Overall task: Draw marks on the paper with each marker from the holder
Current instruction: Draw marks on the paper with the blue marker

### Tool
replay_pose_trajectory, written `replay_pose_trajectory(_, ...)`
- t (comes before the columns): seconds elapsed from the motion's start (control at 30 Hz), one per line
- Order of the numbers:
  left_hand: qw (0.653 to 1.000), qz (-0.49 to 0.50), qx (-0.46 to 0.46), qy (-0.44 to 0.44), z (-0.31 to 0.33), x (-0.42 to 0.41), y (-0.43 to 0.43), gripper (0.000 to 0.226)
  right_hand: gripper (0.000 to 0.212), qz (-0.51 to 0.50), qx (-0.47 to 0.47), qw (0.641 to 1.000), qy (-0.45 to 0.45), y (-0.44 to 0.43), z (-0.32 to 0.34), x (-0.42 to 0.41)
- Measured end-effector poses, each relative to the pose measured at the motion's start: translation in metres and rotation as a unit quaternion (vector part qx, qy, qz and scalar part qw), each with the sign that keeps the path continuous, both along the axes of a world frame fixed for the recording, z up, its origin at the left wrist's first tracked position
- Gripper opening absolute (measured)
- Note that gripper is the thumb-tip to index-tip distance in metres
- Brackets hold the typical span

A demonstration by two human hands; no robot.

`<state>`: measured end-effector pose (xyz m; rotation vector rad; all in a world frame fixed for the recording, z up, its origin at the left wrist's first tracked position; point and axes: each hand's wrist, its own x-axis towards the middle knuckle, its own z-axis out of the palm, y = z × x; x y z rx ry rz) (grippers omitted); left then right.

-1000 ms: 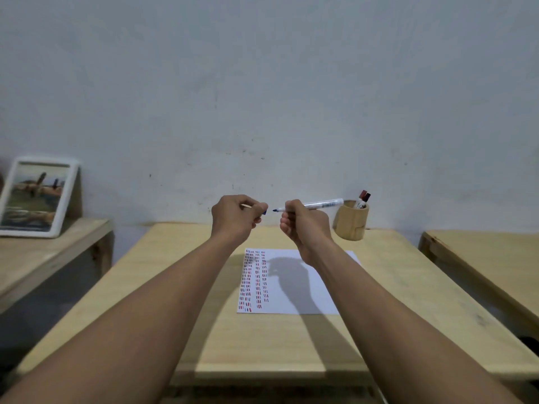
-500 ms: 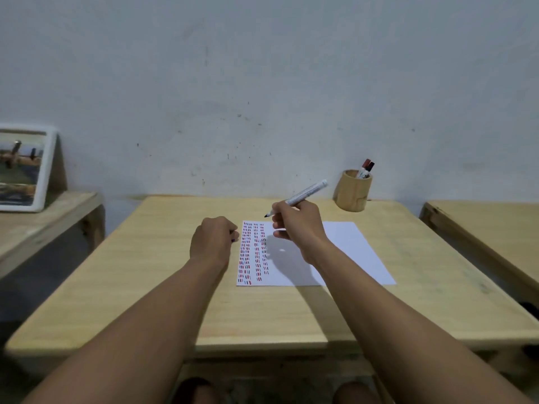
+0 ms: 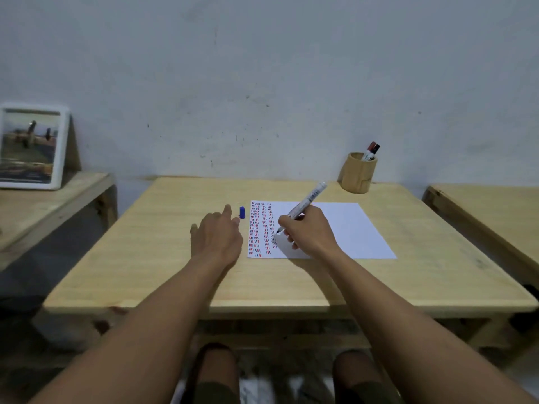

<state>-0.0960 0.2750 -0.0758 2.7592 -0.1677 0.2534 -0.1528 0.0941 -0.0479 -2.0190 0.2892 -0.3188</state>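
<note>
A white sheet of paper [image 3: 350, 228] lies on the wooden table [image 3: 163, 258], its left part filled with columns of short red and dark dashes. My right hand [image 3: 309, 233] grips a white marker [image 3: 306, 201], tip down on the paper beside the dash columns. The blue cap [image 3: 242, 212] lies on the table just left of the paper. My left hand [image 3: 217, 237] rests flat on the table behind the cap, fingers spread, holding nothing. A round wooden holder [image 3: 357, 174] at the back right holds two markers [image 3: 371, 151], one red-capped and one black-capped.
A low wooden bench [image 3: 43, 211] on the left carries a white-framed picture [image 3: 32, 147] leaning on the wall. Another wooden table [image 3: 493, 211] stands at the right. The wall rises right behind the table. My knees show under the front edge.
My left hand has set the blue cap down beside the paper and opened flat. My right hand has lowered the marker from mid-air until its tip reaches the paper.
</note>
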Motion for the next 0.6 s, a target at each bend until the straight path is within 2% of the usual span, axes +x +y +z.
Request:
replay_pose_trajectory(0.17,0.993,-0.02,0.085,0.085,-0.009,-0.012,0.005,0.055,0.015,0.006,-0.025,1.0,0.001,0.004,-0.012,-0.016)
replay_pose_trajectory(0.6,0.99,-0.026,0.106,0.089,-0.012,-0.011,0.005,0.057,0.015,0.041,-0.044,0.998,-0.005,0.011,-0.012,-0.019)
